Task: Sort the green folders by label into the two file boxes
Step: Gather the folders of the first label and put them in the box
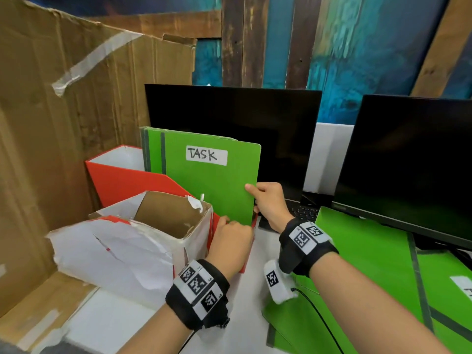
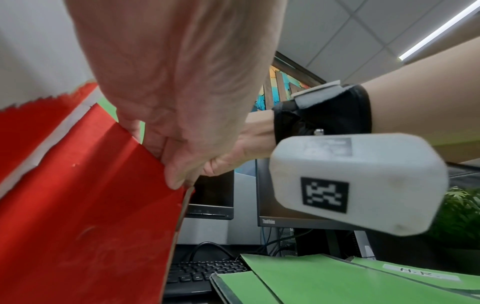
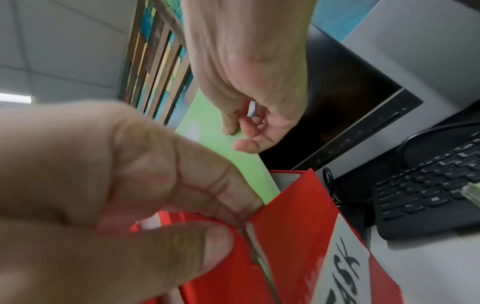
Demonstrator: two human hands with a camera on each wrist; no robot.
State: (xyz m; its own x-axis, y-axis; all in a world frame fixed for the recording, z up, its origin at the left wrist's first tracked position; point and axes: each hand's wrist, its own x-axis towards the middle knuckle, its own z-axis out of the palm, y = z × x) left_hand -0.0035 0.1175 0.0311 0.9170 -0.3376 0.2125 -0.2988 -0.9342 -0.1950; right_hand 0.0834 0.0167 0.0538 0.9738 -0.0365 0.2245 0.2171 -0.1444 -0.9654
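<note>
Red card of the file box (image 1: pixel 143 185) is the landmark, and its front rim is where the left hand (image 1: pixel 231 241) sits nearest, thumb and fingers pinching that edge, probably to keep the light box from sliding or tipping as a folder goes in. A strip reading TASK shows on the box front in the right wrist view. Just beyond, the TASK folder (image 1: pixel 212 185) stands upright with its lower end already inside the box, in front of other green folders. At its right edge, above the box rim, the right hand (image 1: pixel 268 203) grips it, thumb on the face, likely guiding it down. Right of the box, more green folders (image 1: pixel 367 254) lie flat on the desk, one labelled H.R. (image 2: pixel 420 275); farther back stand two dark monitors (image 1: pixel 255 129)
</note>
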